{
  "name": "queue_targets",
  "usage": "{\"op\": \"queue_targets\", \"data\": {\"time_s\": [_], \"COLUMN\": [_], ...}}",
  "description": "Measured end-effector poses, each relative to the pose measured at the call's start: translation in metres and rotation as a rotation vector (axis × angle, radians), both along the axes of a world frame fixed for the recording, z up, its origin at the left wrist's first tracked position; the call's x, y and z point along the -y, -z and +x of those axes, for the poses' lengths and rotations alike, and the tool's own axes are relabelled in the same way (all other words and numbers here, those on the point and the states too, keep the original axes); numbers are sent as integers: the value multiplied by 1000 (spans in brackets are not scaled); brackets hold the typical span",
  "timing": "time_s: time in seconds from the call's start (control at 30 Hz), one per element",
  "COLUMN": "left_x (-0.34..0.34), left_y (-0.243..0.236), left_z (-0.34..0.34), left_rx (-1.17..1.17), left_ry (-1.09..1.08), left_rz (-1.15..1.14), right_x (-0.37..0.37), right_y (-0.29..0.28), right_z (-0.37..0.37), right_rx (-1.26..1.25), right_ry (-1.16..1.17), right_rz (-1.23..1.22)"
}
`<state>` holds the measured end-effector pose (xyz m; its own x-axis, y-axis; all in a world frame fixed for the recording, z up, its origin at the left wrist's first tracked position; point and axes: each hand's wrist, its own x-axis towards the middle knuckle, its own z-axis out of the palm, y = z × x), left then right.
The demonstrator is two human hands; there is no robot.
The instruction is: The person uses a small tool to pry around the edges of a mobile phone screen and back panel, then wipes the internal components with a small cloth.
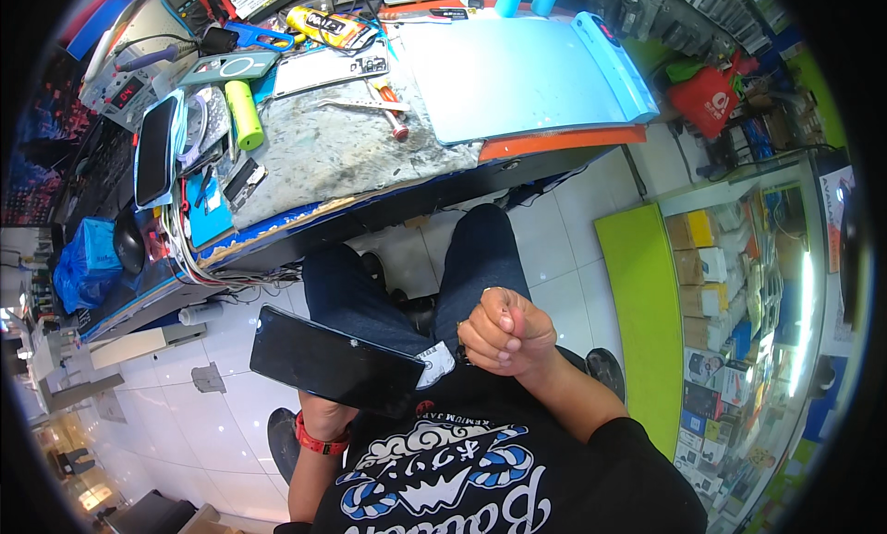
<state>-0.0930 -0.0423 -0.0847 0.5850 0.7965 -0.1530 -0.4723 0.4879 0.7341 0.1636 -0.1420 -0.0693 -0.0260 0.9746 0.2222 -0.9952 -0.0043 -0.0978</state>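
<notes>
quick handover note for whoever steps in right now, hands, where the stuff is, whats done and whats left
Left hand: under a black phone, holding it flat above the lap, dark glass side up; red band on the wrist.
Right hand: closed in a fist over the right knee; whether it pinches anything small cannot be told.
Workbench: a screwdriver, a green cylinder and another phone lie there, untouched.
Done: phone is off the bench and in hand.
Left: no tool picked up; phone looks closed.

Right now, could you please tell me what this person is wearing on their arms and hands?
Both hands are bare, without gloves. The left wrist carries a red band. The right arm has a black sleeve ending above the forearm; the left forearm is uncovered.
</notes>
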Motion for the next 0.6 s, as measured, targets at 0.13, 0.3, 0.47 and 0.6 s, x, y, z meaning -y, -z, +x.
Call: {"op": "queue_targets", "data": {"time_s": [0.13, 0.3, 0.47, 0.6], "left_x": [-1, 1, 2, 2], "left_y": [2, 2, 5, 6], "left_z": [-1, -1, -3, -2], "left_rx": [4, -5, 17, 11], "left_ry": [16, 4, 12, 9], "left_rz": [3, -13, -31, -17], "right_x": [0, 1, 3, 3], "right_y": [-2, 0, -2, 0], "right_z": [-1, 0, 0, -2], "right_rx": [0, 12, 65, 16], "right_ry": [8, 0, -11, -13], "right_rz": [-28, -14, -26, 2]}}
